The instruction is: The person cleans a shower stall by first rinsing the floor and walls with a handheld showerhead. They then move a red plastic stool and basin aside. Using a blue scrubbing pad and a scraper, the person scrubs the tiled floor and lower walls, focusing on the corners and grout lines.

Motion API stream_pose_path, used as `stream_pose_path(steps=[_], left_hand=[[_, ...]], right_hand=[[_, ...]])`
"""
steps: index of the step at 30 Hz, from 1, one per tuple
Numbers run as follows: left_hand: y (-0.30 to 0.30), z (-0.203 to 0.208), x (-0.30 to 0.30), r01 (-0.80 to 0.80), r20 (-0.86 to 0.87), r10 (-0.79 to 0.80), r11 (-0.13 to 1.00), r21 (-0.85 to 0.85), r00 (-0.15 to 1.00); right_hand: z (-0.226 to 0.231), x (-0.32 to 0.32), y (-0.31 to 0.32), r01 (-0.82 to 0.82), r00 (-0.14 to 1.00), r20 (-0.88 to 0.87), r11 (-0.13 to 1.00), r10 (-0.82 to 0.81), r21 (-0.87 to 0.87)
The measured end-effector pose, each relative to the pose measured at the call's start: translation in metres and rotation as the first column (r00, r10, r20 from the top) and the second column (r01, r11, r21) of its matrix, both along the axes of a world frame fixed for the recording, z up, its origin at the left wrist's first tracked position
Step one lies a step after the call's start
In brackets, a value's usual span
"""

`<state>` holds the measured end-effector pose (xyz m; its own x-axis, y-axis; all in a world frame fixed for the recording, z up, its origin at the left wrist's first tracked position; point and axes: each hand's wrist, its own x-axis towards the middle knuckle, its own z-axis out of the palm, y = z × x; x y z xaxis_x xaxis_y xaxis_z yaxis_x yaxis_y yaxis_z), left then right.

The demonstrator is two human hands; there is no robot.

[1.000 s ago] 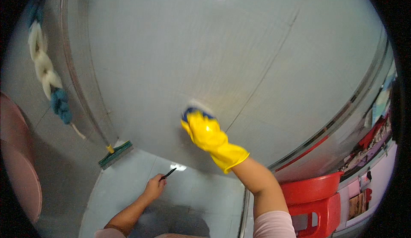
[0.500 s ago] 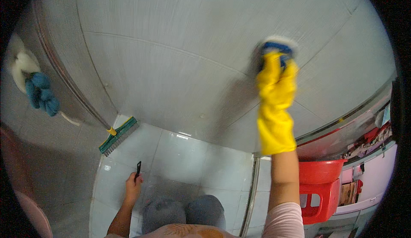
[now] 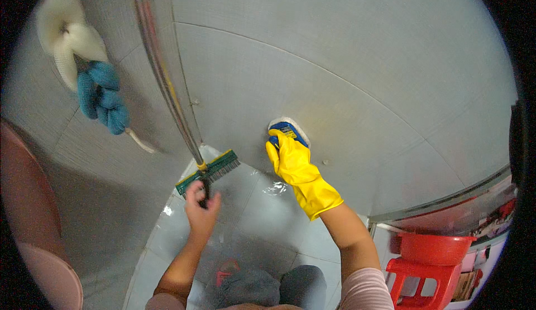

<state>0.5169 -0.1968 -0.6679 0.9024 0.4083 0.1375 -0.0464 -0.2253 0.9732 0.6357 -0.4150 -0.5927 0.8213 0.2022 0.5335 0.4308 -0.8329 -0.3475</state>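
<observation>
My right hand (image 3: 293, 159), in a long yellow rubber glove, grips a blue scrubber (image 3: 288, 130) with a pale pad and presses it to the grey tiled wall (image 3: 357, 120). Just in front of the floor brush, my bare left hand (image 3: 202, 212) holds a slim black handle (image 3: 206, 191) between thumb and fingers; its far end cannot be made out against the brush. That green floor brush (image 3: 223, 165) with grey bristles stands in the corner, its metal pole (image 3: 170, 95) running up the wall.
Knotted white and blue bath scrubbers (image 3: 103, 98) hang on the left wall. At the left edge are pinkish rounded containers (image 3: 50, 276). A red basin (image 3: 435, 248) sits on a red stool (image 3: 421, 282) at right. The pale floor tiles (image 3: 268, 215) shine wet.
My right hand has brought the scrubber down and left along the wall. My left hand has risen toward the floor brush with the black handle. The whole view has swung left.
</observation>
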Motion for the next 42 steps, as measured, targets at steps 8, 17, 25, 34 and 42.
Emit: stream_pose_path(steps=[8, 17, 25, 34, 42], left_hand=[[0.027, 0.041, 0.093, -0.132, 0.212, 0.092, 0.974, 0.184, 0.973], [0.065, 0.041, 0.059, -0.099, 0.136, 0.068, 0.968, 0.232, 0.988], [0.077, 0.048, 0.051, 0.025, 0.030, -0.031, 0.987, 0.161, 0.999], [0.061, 0.063, 0.020, 0.053, -0.009, -0.053, 0.958, 0.284, 0.999], [0.078, 0.055, -0.093, 0.052, -0.152, -0.008, 0.956, 0.288, 0.988]], right_hand=[[-0.006, 0.021, 0.024, -0.104, 0.990, -0.114, 0.978, 0.084, -0.178], [0.106, 0.093, 0.136, 0.070, 0.857, 0.516, 0.994, -0.016, -0.085], [0.051, 0.078, 0.106, -0.064, 0.943, 0.306, 0.973, 0.131, -0.220], [0.186, 0.128, 0.148, -0.160, 0.784, 0.607, 0.987, 0.132, -0.008], [0.052, 0.059, 0.082, -0.192, 0.946, 0.192, 0.928, 0.261, -0.319]])
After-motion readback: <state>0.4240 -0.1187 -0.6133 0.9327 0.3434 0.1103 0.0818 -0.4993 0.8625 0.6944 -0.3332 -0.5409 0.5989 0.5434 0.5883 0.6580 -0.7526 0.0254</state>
